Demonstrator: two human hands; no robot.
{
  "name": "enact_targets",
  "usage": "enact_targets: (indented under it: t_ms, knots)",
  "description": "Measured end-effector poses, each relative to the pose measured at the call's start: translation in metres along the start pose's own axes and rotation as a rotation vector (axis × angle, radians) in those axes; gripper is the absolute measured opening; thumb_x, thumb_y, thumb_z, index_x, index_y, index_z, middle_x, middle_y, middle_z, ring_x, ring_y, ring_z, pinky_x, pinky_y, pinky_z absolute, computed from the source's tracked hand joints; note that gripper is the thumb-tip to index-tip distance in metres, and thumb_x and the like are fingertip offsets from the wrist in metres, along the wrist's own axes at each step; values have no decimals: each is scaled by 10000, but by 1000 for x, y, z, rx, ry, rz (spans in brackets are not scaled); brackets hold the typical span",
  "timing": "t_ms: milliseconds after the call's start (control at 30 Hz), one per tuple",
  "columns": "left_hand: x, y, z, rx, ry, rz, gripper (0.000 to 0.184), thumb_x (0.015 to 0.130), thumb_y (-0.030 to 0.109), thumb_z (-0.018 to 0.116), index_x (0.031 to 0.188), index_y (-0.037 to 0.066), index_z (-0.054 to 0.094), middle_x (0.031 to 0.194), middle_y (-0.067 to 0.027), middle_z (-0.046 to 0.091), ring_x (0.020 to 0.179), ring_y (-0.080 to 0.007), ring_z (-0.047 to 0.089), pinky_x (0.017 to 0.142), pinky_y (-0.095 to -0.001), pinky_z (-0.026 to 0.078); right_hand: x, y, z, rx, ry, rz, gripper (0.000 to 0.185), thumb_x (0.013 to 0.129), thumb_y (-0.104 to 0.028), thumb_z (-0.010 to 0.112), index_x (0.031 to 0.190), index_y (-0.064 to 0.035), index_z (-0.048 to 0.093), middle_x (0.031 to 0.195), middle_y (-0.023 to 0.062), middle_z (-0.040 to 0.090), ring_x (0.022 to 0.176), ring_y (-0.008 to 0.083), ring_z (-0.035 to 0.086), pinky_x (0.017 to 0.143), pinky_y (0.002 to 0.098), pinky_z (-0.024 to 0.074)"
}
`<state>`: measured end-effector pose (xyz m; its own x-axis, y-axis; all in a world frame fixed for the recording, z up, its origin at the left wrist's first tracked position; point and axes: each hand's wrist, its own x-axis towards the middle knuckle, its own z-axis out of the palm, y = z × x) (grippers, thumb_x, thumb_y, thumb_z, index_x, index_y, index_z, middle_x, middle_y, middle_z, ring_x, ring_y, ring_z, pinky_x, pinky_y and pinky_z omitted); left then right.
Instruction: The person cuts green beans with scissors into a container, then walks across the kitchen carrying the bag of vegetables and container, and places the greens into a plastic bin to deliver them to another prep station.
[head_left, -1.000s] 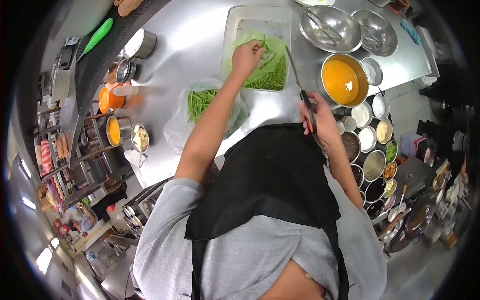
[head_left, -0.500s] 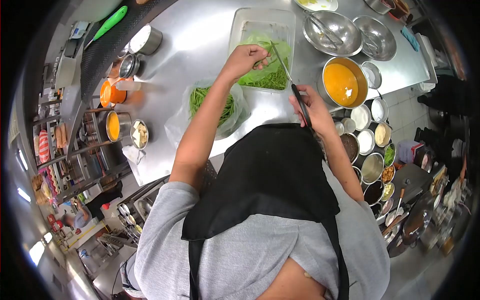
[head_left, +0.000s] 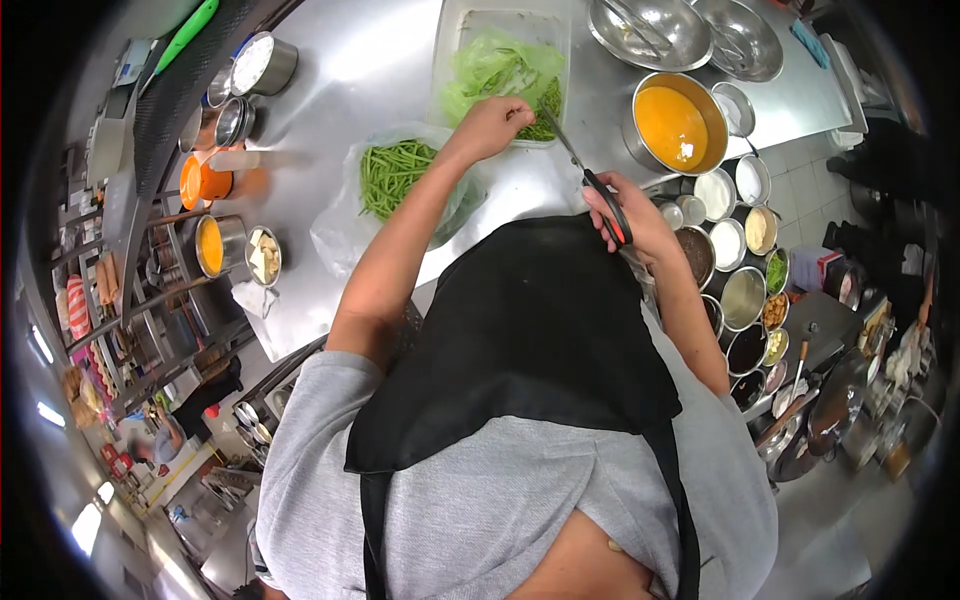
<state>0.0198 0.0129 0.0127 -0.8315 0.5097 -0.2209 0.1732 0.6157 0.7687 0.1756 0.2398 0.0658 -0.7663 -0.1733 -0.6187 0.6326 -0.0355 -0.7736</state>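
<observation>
My right hand [head_left: 632, 215] is closed around the black-and-red handles of a pair of scissors [head_left: 611, 208]. Their blades point up and left over the near edge of a clear rectangular container [head_left: 440, 75]. Close to the blade tips, my left hand [head_left: 497, 127] is pinched shut over that same edge, on green beans that its fingers mostly hide. Inside the container are cut green pieces [head_left: 551, 97] and a crumpled light-green plastic bag [head_left: 490, 65]. Left of my left forearm, whole green beans [head_left: 393, 172] fill an open clear plastic bag [head_left: 345, 232], partly covered by the arm.
A pot of orange liquid [head_left: 672, 122] stands right of the container, with steel bowls [head_left: 655, 30] behind it. Several ingredient tins [head_left: 745, 300] line my right side. On the left are an orange container [head_left: 213, 183] and steel pots [head_left: 262, 65]. Another person [head_left: 165, 440] is far left.
The whole view has shifted. My left hand is nearer the container's front edge, and the green stalk earlier seen beyond its fingers no longer shows clearly. The scissors have turned, showing their red inner handle.
</observation>
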Motion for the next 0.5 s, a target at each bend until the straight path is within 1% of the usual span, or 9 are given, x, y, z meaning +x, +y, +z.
enact_targets:
  t_ms: [33,100,233,300,333,400,433,500]
  knots:
    - [0,0,1,0,-5,2,259,956,264,591,955,18,672,757,-72,622,705,-173,551,687,-330,450,2,2,0,3,4,1,577,882,-424,721,1204,11,521,665,11,526,475,70,474,392,201,392]
    - [2,-2,2,60,-13,-10,252,948,255,593,943,16,674,765,-105,629,703,-188,569,686,-332,462,6,5,-1,44,-35,-6,547,886,-420,718,1172,9,534,666,10,525,474,71,475,390,203,390]
    - [4,-1,1,121,16,32,243,940,252,595,936,24,679,763,-108,644,720,-187,600,689,-328,469,12,8,-2,46,-53,11,510,897,-420,705,1126,7,546,672,11,525,483,74,480,391,211,391]
    - [3,3,-4,-13,-9,-150,240,988,231,548,1011,14,647,809,-116,671,747,-205,633,711,-339,496,15,10,-4,80,-78,10,482,906,-421,692,1084,4,551,676,12,525,479,77,478,385,216,386]
    - [7,-1,-3,-9,-6,-152,240,988,231,548,1011,14,647,809,-116,671,747,-205,633,711,-339,496,14,9,-4,80,-82,8,482,906,-421,692,1084,4,551,676,12,525,479,77,478,385,216,386]
    - [17,-8,-2,-931,222,-236,213,1041,172,461,1139,-2,536,1010,-181,667,870,-241,643,792,-342,520,10,5,-2,86,-78,0,467,923,-451,659,1036,-12,548,691,26,537,508,93,504,404,230,408]
    - [19,-8,-4,-926,227,-235,213,1041,172,461,1139,-2,536,1010,-181,667,870,-241,643,792,-342,520,8,2,-1,87,-84,-4,467,923,-451,659,1036,-12,548,691,26,537,508,93,504,404,230,408]
    - [24,-7,-8,-1409,425,-122,187,1062,111,376,1214,2,390,1207,-259,573,1024,-292,611,882,-361,520,4,-3,0,215,-156,-9,476,933,-497,625,994,-33,539,717,42,552,557,112,536,437,248,438]
